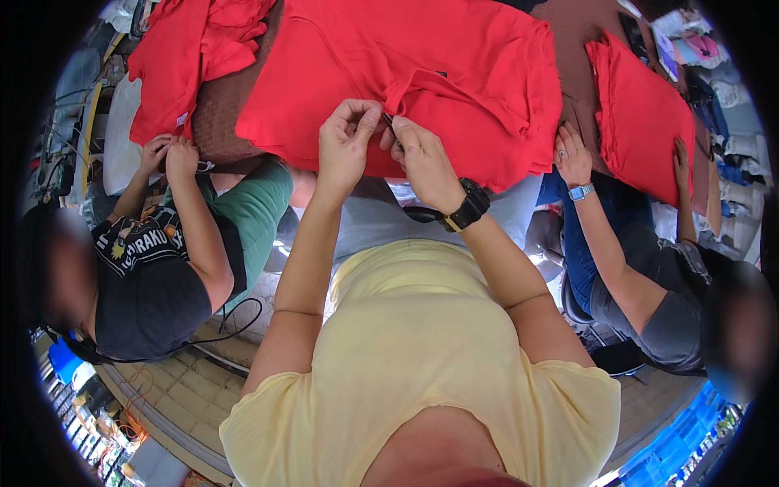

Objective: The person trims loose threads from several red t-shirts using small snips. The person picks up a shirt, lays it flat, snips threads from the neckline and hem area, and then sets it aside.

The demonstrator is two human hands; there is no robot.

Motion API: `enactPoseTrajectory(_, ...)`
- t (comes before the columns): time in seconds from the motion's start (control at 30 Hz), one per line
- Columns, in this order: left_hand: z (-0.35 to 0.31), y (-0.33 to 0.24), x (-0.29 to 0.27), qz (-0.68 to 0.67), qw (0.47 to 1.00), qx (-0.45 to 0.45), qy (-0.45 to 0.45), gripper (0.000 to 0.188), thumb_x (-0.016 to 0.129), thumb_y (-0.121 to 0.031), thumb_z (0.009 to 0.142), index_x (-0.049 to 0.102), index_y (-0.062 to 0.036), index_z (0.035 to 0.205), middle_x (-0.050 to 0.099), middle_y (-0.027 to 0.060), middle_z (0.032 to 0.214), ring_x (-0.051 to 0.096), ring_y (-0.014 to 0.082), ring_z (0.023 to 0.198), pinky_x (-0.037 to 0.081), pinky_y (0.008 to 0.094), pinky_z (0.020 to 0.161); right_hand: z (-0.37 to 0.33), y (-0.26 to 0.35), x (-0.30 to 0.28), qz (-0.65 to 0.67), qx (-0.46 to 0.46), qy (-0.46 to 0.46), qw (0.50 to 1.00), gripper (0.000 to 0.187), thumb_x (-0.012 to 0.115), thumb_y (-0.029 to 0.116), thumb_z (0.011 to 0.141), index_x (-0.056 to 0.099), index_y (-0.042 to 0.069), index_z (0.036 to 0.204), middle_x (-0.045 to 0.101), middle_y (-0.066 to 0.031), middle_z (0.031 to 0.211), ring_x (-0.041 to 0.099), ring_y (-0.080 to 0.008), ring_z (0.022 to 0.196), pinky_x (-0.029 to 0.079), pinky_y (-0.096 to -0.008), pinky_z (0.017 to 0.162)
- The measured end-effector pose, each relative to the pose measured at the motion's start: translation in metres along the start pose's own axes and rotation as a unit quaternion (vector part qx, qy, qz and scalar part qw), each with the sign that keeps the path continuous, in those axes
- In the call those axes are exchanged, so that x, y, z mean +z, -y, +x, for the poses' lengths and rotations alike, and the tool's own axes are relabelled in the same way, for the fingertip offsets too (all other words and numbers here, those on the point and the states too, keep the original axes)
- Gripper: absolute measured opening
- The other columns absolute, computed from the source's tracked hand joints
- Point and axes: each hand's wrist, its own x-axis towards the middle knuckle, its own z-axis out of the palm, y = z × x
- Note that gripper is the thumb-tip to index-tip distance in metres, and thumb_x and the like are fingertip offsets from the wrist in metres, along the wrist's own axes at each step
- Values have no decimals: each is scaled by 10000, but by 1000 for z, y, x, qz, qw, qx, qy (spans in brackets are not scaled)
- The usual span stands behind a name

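A red garment (487, 89) lies spread on the table in front of me, with a small dark tag near its middle and one fold drawn up toward my fingers. My left hand (347, 146) is closed in a pinch at the near edge of this fold. Beside it, my right hand (426, 162) is closed around a small, slim dark tool (389, 120) whose tip points at the left fingertips. Its exact kind is mostly hidden by the fingers. The two hands nearly meet above my lap.
At left, a co-worker's hands (169, 156) hold the hem of another red garment (174, 65). At right, another person's hands rest by a folded red stack (641, 114). The brown tabletop (223, 109) shows between the garments. A phone (634, 36) lies at the far right.
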Motion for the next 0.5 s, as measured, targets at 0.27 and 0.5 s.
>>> enactPoseTrajectory(0.27,-7,-1,12,-24,998,43,-26,65,633,-47,980,628,17,977,660,46,918,594,81,796,497,235,738,4,-12,7,101,54,-20,993,501,395,373,1054,583,-14,796,471,-52,600,470,-144,559,381,-349,549)
enactPoseTrajectory(0.5,-10,0,18,-3,998,67,-20,38,623,-6,971,625,26,992,636,46,907,581,95,765,493,236,726,5,-9,1,242,109,-5,964,416,509,390,1032,576,70,776,421,60,592,337,-33,480,255,-230,424)
